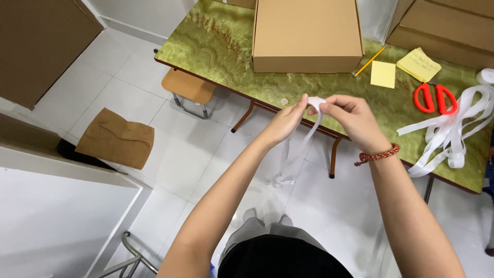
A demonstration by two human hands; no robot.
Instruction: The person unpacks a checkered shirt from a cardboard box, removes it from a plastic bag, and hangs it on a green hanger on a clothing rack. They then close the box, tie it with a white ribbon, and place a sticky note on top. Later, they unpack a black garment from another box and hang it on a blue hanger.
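The green marbled bench (226, 46) fills the view from 11 to 3 o'clock, its near edge running just under your hands. On it a closed cardboard box (307, 35) sits at 12 o'clock. A loose heap of white ribbon (453, 131) lies at 3 o'clock, and red-handled scissors (435, 98) lie just beyond it.

You hold a white ribbon strip (303, 146) over the bench edge. Your left hand (285, 121) and right hand (350, 121) both pinch its top end with closed fingers, and the tail hangs down toward the floor (170, 134).

It looks very light, limp and probably smooth, so it will likely slide and twist. Pinch it flat, close to the end. The open room is below, at 6 to 9 o'clock.
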